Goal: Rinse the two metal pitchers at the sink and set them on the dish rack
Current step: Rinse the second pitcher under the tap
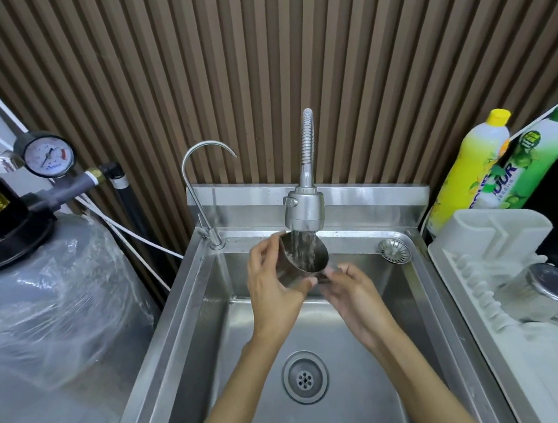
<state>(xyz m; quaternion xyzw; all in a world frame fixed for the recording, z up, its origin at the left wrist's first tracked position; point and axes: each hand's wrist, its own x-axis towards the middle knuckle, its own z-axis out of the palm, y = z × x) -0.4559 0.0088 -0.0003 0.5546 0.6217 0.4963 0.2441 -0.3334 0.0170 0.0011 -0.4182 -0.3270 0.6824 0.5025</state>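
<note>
A metal pitcher (298,259) is tilted under the spray faucet head (304,210), and water runs into its open mouth. My left hand (271,286) wraps around its body from the left. My right hand (351,293) touches its lower right side near the rim; whether it grips the handle is hidden. Both hands are over the steel sink (191,310). A second metal pitcher (541,292) lies on its side on the white dish rack (474,249) at the right.
A thin gooseneck tap (197,171) rises at the sink's back left. A strainer plug (394,251) rests on the back right ledge. Yellow (466,171) and green (537,156) detergent bottles stand behind the rack. A wrapped filter tank (49,304) with a pressure gauge (48,157) fills the left.
</note>
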